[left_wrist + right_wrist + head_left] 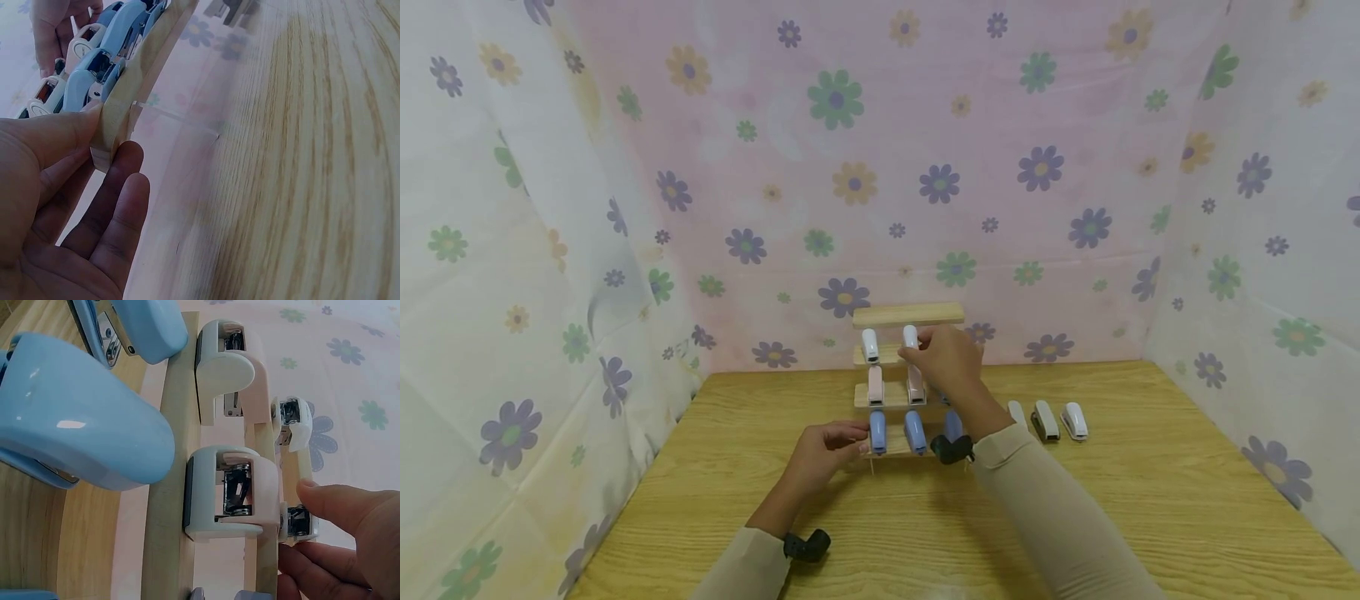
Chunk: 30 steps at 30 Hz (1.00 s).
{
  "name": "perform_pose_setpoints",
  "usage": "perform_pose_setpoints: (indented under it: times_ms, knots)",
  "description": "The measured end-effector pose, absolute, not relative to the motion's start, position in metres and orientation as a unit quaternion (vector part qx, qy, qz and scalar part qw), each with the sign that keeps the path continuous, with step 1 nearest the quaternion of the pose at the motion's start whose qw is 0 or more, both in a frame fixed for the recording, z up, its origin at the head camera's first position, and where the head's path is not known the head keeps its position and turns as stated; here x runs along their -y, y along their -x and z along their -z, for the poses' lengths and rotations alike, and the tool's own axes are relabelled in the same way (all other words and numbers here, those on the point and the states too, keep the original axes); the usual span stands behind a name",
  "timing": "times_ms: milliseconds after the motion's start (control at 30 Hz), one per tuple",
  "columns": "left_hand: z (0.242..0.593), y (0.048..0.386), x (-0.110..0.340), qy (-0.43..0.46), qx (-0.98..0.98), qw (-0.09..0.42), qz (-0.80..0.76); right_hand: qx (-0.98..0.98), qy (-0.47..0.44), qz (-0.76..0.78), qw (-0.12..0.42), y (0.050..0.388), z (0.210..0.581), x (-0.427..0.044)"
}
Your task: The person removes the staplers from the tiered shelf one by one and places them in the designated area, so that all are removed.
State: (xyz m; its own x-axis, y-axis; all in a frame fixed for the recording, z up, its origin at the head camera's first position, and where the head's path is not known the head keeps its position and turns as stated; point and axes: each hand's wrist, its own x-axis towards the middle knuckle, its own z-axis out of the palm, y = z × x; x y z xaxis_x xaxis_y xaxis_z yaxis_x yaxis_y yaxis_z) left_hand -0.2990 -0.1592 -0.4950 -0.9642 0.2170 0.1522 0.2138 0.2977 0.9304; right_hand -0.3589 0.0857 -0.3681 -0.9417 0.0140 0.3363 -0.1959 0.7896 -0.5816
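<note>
A tiered wooden display rack (908,315) stands on the table with staplers on its shelves. On the third tier my right hand (951,360) pinches a white stapler (911,336) between thumb and fingers; the right wrist view shows this stapler (301,522) standing at the board. Another white stapler (869,345) is to its left. Pink staplers (876,385) sit one tier down, blue staplers (914,432) on the lowest. My left hand (829,450) grips the left end of the lowest wooden shelf (115,122), thumb above and fingers below, beside a blue stapler (80,87).
On the table right of the rack lie a white stapler (1074,421), a grey-white stapler with a dark base (1044,421), and a third (1017,413) partly behind the right sleeve. Flowered cloth (835,167) hangs behind and at both sides of the wooden table (760,400).
</note>
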Motion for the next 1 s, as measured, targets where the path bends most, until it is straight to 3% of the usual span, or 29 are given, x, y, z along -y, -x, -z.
perform_pose_setpoints:
  times_ms: [733,1000]
  knots:
    - [0.473,0.281,0.152,-0.130,-0.811,-0.002,-0.571,0.921,-0.053,-0.340,0.183,0.358,0.368,-0.088]
    - [0.488,0.294,0.156,-0.131,-0.816,-0.004,-0.563,0.916,-0.053,-0.355,0.176,0.355,0.368,-0.094]
